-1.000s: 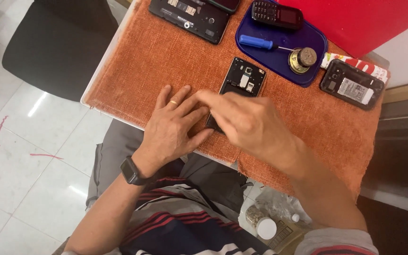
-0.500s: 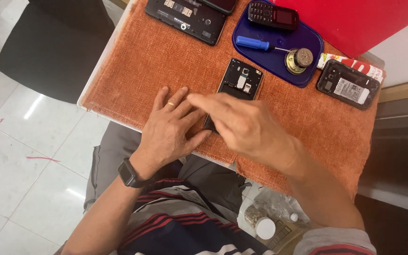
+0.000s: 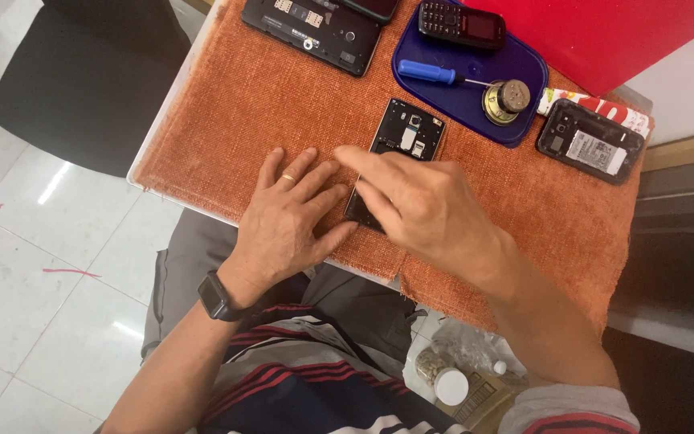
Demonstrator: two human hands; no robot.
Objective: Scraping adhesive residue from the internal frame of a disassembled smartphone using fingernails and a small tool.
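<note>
A black phone point(image 3: 406, 133) with its back cover off lies on the orange cloth point(image 3: 259, 104), inner parts showing at its far end. My right hand point(image 3: 419, 205) rests over the phone's near half, fingers pointing left across it, hiding that part. My left hand point(image 3: 287, 217), with a ring and a wrist watch, lies flat on the cloth just left of the phone, its fingertips touching the phone's left edge. Whether either hand grips anything is hidden.
A blue tray point(image 3: 524, 64) at the back holds a blue-handled screwdriver point(image 3: 435, 75), a small round metal part point(image 3: 508, 98) and a keypad phone point(image 3: 461, 22). Two more opened phones lie at back left point(image 3: 311, 30) and right point(image 3: 589, 142). A red sheet point(image 3: 604, 32) lies behind.
Both hands stay on the phone; my right hand has shifted slightly over it. The camera view drifted a little.
</note>
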